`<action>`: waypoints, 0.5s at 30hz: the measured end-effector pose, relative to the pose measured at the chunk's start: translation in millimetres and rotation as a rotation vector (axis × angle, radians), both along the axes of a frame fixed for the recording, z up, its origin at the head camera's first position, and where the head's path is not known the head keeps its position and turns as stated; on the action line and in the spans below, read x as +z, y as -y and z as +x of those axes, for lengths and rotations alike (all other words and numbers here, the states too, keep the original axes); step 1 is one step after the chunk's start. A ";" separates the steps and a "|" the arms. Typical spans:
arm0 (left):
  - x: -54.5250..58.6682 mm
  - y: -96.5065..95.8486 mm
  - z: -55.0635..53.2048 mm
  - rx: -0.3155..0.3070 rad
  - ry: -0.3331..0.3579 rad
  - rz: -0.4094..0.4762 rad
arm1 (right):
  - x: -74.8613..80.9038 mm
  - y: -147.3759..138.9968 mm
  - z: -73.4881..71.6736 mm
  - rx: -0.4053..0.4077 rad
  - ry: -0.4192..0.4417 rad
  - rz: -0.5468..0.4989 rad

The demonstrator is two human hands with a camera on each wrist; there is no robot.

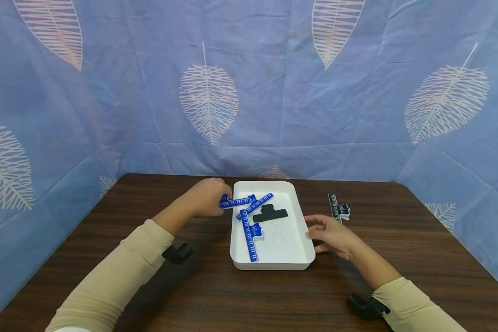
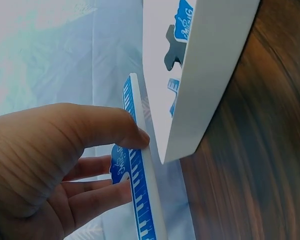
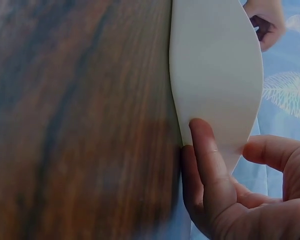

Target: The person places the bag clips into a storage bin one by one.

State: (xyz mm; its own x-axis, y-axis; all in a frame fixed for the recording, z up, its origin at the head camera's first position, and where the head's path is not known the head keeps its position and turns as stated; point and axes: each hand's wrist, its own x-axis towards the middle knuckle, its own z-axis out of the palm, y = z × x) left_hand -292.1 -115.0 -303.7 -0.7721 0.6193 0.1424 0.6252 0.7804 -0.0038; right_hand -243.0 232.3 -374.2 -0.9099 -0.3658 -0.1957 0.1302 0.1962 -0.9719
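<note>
My left hand pinches a blue music clip with a piano-key strip between thumb and fingers. It is at the left rim of the white tray, and the clip's far end overlaps the tray in the head view. Inside the tray lie a blue clip near the front left, another blue clip set diagonally behind it, and a plain black clip. My right hand touches the tray's right wall from outside, fingertips against the side and thumb at the rim in the right wrist view.
A black music clip with piano keys lies on the dark wooden table, just behind my right hand. Blue cloth with white leaf prints hangs along the table's back and sides.
</note>
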 end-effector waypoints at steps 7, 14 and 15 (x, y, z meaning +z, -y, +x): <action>1.3 -15.7 0.4 0.000 0.020 -0.035 | -0.6 -2.5 -0.8 0.019 -0.009 -0.005; 3.5 -27.2 0.0 -0.041 0.017 -0.061 | 0.3 -1.3 -1.0 0.004 -0.007 0.003; 3.8 -28.8 0.3 -0.045 0.021 -0.062 | 0.7 -1.0 -0.9 0.002 -0.005 0.004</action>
State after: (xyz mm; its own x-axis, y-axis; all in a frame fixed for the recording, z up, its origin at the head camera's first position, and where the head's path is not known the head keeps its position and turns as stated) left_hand -291.8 -86.1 -299.9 -0.7458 0.6606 0.0862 0.6601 0.7502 -0.0380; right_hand -244.0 233.4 -373.5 -0.9102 -0.3668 -0.1924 0.1248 0.2001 -0.9718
